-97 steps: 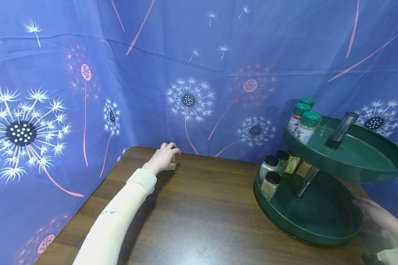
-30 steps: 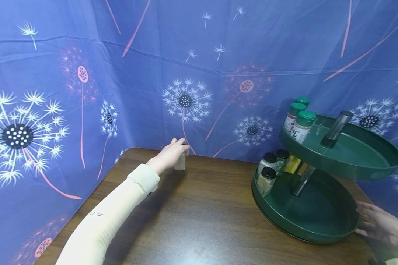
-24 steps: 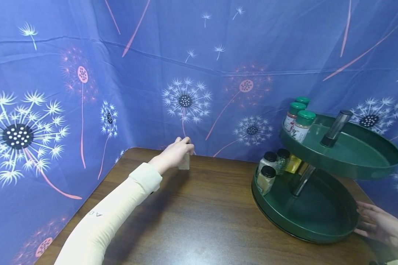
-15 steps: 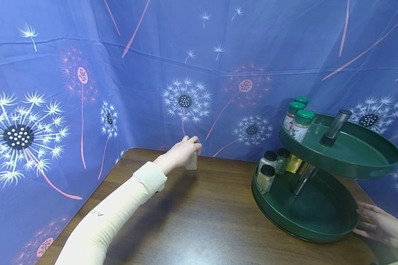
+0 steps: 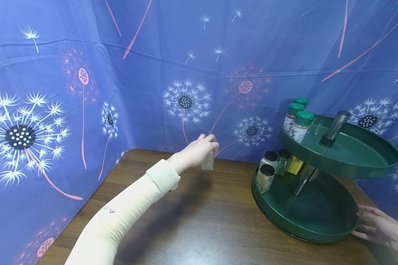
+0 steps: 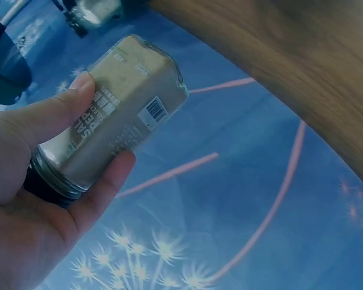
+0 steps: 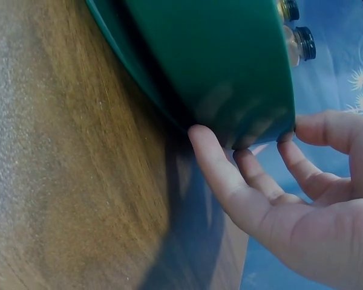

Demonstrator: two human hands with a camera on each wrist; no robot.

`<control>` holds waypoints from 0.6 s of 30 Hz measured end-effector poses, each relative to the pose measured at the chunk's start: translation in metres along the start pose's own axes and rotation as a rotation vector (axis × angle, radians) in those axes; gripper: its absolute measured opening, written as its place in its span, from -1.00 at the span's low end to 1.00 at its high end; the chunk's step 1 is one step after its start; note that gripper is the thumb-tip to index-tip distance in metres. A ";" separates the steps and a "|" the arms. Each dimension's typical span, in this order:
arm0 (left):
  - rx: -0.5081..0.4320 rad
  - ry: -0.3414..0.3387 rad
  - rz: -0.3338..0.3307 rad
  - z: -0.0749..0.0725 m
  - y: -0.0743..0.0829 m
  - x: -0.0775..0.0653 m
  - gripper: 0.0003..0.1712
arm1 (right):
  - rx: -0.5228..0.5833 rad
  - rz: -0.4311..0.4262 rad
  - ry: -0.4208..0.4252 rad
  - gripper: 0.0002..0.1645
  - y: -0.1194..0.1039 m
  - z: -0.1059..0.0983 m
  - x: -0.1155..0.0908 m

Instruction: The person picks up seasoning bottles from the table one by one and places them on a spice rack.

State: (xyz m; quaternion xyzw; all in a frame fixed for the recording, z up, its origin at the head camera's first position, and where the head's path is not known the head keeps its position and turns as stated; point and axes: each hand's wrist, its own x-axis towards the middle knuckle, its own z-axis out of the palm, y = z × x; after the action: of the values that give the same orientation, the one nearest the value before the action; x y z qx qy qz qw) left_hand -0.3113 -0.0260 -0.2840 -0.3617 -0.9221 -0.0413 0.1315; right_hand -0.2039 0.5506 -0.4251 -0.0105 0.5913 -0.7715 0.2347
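Note:
My left hand [image 5: 199, 151] grips a square glass spice jar [image 5: 208, 162] above the back of the table. In the left wrist view the spice jar [image 6: 118, 109] holds beige powder and bears white print and a barcode. Its dark lid lies toward the palm, with thumb and fingers along the glass. On the right stands a green two-tier turntable [image 5: 305, 221]. My right hand [image 5: 379, 226] touches the outer wall of its lower tray; in the right wrist view the fingertips of this hand [image 7: 302, 205] rest on that green wall [image 7: 224, 72], fingers spread.
Several black-lidded spice jars [image 5: 265, 179] stand at the left of the lower tray. Green-capped spice bottles [image 5: 300, 127] stand at the left of the upper tray [image 5: 355, 147]. A metal post [image 5: 335, 127] joins the tiers. Blue dandelion cloth [image 5: 199, 55] hangs behind the wooden table [image 5: 199, 217].
My left hand has carried the spice jar rightward along the back of the table, from near the far left corner. My right hand stays at the lower tray's wall, its fingers now more spread.

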 end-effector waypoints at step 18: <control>-0.022 -0.022 0.061 -0.002 0.053 0.038 -0.61 | -0.211 0.062 0.306 -0.74 0.000 0.012 0.002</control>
State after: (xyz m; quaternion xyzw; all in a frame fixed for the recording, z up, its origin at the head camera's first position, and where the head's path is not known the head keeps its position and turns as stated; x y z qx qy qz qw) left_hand -0.3015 0.0374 -0.2728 -0.3913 -0.9116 -0.0436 0.1185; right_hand -0.2019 0.5391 -0.4219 0.1007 0.6979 -0.6900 0.1635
